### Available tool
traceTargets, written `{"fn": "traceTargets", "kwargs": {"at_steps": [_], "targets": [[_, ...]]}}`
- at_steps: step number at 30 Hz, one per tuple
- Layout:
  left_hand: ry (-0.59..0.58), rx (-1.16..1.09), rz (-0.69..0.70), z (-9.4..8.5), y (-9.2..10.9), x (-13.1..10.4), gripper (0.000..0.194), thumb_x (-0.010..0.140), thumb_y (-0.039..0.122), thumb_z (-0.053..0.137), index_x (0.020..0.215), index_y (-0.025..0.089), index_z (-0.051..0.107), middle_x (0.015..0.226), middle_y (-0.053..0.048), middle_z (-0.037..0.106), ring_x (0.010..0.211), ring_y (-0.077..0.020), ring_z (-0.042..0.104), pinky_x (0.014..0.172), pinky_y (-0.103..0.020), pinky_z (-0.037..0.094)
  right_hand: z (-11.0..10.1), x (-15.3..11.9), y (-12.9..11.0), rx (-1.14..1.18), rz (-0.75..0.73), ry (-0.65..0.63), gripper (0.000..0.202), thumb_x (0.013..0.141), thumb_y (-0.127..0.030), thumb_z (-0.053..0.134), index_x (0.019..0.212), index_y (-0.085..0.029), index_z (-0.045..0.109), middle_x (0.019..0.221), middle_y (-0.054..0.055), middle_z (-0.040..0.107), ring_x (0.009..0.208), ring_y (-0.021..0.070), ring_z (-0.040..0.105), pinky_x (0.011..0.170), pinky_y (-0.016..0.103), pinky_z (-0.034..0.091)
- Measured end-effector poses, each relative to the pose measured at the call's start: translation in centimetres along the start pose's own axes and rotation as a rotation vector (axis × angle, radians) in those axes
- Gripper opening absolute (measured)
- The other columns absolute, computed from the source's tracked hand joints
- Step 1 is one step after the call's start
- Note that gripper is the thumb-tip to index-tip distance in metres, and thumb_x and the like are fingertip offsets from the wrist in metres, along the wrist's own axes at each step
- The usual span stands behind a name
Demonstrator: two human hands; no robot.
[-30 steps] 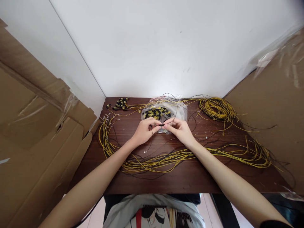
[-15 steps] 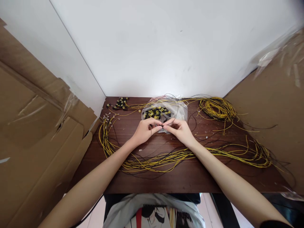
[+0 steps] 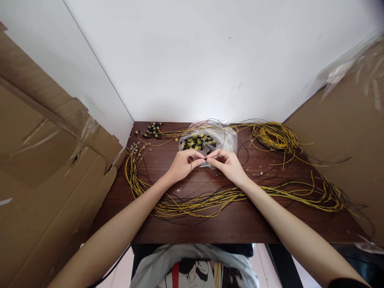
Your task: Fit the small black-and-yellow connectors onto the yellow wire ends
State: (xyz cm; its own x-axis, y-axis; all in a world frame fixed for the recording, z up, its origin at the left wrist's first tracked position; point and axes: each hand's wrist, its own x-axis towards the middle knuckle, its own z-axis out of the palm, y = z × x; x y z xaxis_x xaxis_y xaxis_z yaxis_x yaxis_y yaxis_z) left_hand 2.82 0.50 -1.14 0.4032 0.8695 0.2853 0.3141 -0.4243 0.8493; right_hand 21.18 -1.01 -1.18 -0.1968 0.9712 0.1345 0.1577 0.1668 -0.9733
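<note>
My left hand and my right hand meet fingertip to fingertip over the middle of the table. Both are closed in a pinch on thin black wire, with a tiny dark piece showing between the tips; its kind is too small to make out. From the right fingers a loop of black wire curves up and back. Just behind the hands lies a clear plastic bag, holding many small black-and-yellow parts. My fingers hide the bag's front part.
A long bundle of yellow and black wires crosses the table under my forearms. At the back right sits a wire coil; at the back left, a pile of black-and-yellow parts. Cardboard flanks the table, with a white wall behind.
Almost nothing differs. Both hands keep their pinch in the same place, and the picture has shifted very slightly.
</note>
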Motion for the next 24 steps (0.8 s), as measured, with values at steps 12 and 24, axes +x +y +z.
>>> {"fn": "traceTargets", "kwargs": {"at_steps": [12, 24], "targets": [[0.017, -0.013, -0.050, -0.04, 0.44, -0.08, 0.019, 0.078, 0.030, 0.063, 0.083, 0.013, 0.070, 0.077, -0.004, 0.068, 0.064, -0.0116, 0.056, 0.062, -0.022, 0.042, 0.07, 0.15, 0.08, 0.263, 0.054, -0.013, 0.024, 0.074, -0.039, 0.068, 0.080, -0.019, 0.056, 0.070, 0.001, 0.071, 0.072, 0.0153, 0.065, 0.078, 0.029, 0.046], [-0.015, -0.002, -0.076, -0.15, 0.70, -0.03, 0.019, 0.079, 0.028, 0.060, 0.084, 0.014, 0.070, 0.076, -0.003, 0.068, 0.061, -0.0101, 0.053, 0.057, -0.020, 0.039, 0.12, 0.24, -0.30, 0.227, 0.038, 0.045, 0.033, 0.077, -0.050, 0.059, 0.084, -0.023, 0.041, 0.064, -0.001, 0.070, 0.068, 0.0168, 0.064, 0.073, 0.032, 0.045]]}}
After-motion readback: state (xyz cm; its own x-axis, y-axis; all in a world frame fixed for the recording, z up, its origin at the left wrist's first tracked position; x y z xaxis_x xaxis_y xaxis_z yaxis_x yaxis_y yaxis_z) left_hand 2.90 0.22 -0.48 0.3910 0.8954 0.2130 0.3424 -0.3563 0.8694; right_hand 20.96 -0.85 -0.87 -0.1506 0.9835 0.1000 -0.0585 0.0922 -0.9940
